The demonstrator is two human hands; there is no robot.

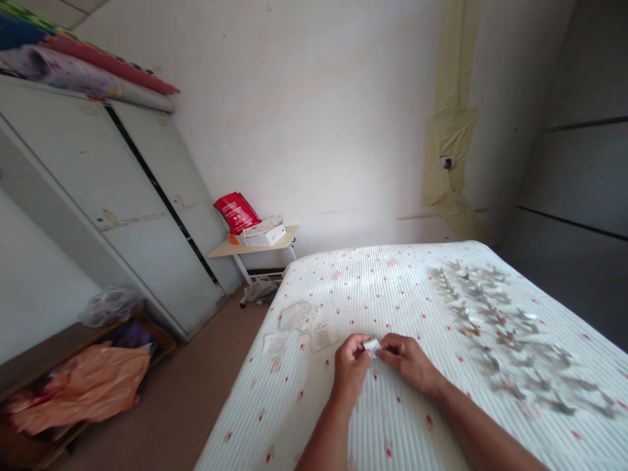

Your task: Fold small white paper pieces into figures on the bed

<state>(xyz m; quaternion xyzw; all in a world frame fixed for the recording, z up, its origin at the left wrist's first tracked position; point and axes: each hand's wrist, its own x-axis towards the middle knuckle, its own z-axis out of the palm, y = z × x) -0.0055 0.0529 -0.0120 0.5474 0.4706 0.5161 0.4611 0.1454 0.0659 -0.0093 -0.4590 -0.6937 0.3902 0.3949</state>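
Both hands meet over the bed (314, 399), well in from its left edge, around a small folded piece of printed paper (371, 346). The left hand (349, 367) has its thumb and fingers pinched on the left side of the paper; the right hand (415, 364) has its fingertips closed on the right side. The paper looks compact, so it seems partway through its folds, though its exact shape is too small to tell. Towards the bed's left edge lie flat printed sheets (322, 336), some overlapping in a loose group and one nearer that edge; these look unfolded and unworked. On the right part of the bed, from near the far right corner down along the right edge, small folded shapes (496, 315) stand or lie in rough rows, blurred but apparently finished. Judging by these, much is done: the finished shapes clearly outnumber the flat sheets, with one piece in hand and only a few sheets left to fold.
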